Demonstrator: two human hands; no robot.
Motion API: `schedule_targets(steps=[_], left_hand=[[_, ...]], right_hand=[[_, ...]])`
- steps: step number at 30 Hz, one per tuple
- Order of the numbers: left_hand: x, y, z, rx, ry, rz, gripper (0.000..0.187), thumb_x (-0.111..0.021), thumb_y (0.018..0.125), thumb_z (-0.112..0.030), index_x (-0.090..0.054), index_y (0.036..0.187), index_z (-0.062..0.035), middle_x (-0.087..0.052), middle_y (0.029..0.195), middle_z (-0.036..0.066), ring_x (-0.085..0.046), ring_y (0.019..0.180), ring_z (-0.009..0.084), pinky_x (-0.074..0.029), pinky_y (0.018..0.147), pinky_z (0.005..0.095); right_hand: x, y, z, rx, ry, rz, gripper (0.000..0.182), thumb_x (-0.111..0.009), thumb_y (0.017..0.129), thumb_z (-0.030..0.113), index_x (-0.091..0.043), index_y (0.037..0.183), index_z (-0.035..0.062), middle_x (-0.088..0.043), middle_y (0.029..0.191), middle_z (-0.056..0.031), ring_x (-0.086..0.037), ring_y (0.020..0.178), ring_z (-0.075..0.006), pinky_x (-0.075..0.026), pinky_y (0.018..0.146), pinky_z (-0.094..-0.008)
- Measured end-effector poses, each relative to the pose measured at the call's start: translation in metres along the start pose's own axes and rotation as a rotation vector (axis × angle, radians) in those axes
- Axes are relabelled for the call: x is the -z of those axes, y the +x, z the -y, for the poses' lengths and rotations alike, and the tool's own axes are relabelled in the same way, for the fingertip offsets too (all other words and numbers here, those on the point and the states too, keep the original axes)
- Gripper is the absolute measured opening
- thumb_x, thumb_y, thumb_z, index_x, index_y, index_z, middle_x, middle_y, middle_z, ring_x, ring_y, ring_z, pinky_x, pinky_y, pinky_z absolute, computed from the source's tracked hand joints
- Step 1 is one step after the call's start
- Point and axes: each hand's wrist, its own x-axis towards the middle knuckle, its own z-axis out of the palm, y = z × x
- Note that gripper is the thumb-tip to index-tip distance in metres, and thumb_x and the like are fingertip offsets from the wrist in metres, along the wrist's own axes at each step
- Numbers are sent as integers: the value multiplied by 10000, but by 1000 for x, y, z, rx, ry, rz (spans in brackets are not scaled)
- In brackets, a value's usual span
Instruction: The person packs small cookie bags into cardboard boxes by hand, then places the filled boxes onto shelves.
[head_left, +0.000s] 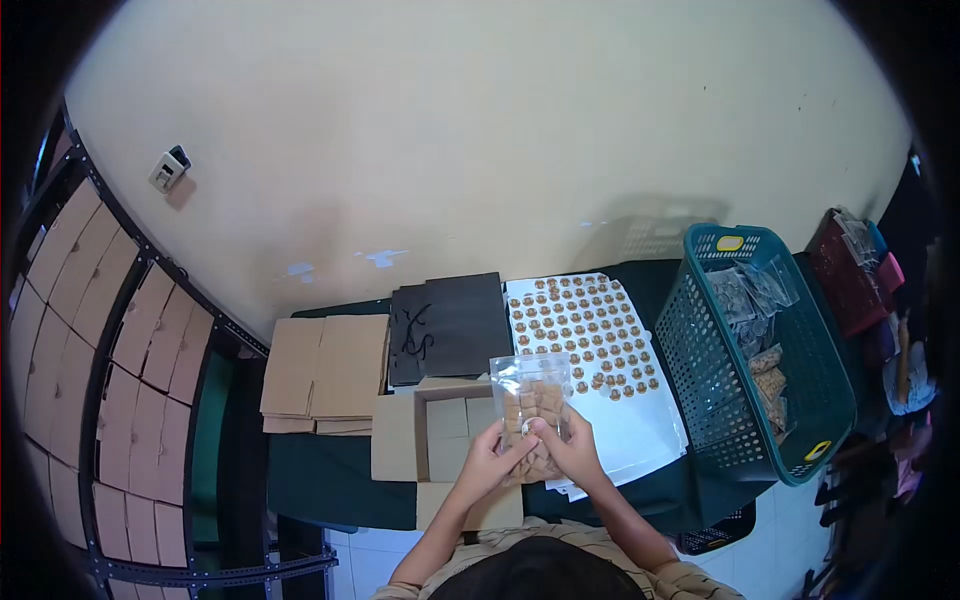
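Note:
A clear plastic pouch [530,392] filled with small tan snack pieces stands upright in front of me. My left hand [488,462] grips its lower left side and my right hand [568,448] grips its lower right side, thumbs on the front. Right under and behind the pouch lies an open cardboard box [432,437] with its flaps spread out. A white sheet of round brown stickers [585,335] lies just beyond the pouch to the right.
A green plastic basket [812,377] with more filled pouches stands at the right. Flat cardboard boxes [325,372] are stacked at the left, black paper bags [450,322] behind the box. Shelves of folded cartons [110,340] line the far left. A red basket [850,275] sits far right.

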Motion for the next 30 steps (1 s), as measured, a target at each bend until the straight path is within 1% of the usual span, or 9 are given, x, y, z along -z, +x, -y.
schedule_targets(steps=[2,9,15,18,21,23,24,26,30], left_hand=[[-5,-2,-19,51,-76,48,306,-617,839,-134,-525,1107,-18,-588,832,-23,-495,631,2,-392,535,159],[2,-1,-8,48,-130,80,314,-616,836,-128,-522,1115,-18,-617,881,1,-550,687,16,-401,523,153],[0,0,-3,94,113,-103,196,-600,855,-171,-586,984,-25,-569,673,-26,-485,530,7,-359,441,168],[5,5,8,-20,184,-160,184,-588,865,-205,-602,922,-31,-521,592,-38,-433,466,6,-321,409,177],[7,8,7,4,248,-139,196,-557,885,-209,-599,919,-21,-552,680,-14,-476,555,18,-362,484,175],[6,15,15,-433,487,-283,212,-557,880,-191,-595,889,18,-563,743,11,-495,687,38,-392,583,213],[2,16,9,-435,487,-285,212,-557,880,-191,-595,889,18,-563,743,11,-495,687,38,-392,583,213],[-4,19,-7,-309,36,-432,206,-518,903,-167,-581,939,25,-574,848,33,-514,810,67,-416,695,225],[12,27,-25,-299,37,-371,150,-539,889,-114,-588,963,6,-583,861,23,-522,789,60,-415,691,198]], right_hand=[[-4,-1,6,31,6,-52,294,-524,888,111,-503,1130,-54,-599,1010,-83,-545,915,-102,-442,811,-260],[-7,-5,-1,-66,125,-96,309,-506,908,181,-509,1114,-50,-598,996,-78,-545,898,-102,-438,793,-252],[-6,1,-17,-12,13,-53,309,-523,895,155,-495,1132,-41,-589,1015,-72,-546,911,-111,-437,811,-258],[-7,2,-14,35,18,4,343,-535,870,62,-436,1182,-39,-549,1093,-89,-524,989,-137,-420,866,-279],[-6,3,-8,-11,156,56,379,-561,844,26,-423,1190,-45,-545,1106,-99,-523,1008,-145,-412,891,-291],[-3,3,-15,-13,191,74,392,-570,840,31,-422,1195,-43,-545,1105,-100,-520,1014,-145,-417,888,-292],[-3,2,-15,-12,190,75,392,-570,840,31,-422,1195,-43,-545,1105,-100,-520,1014,-145,-417,888,-292],[-3,0,-13,-49,128,83,404,-575,845,53,-424,1208,-40,-545,1118,-85,-520,1025,-140,-417,888,-281],[-4,0,-15,-98,175,128,428,-596,839,90,-421,1208,-36,-543,1121,-92,-516,1030,-145,-411,892,-292]])
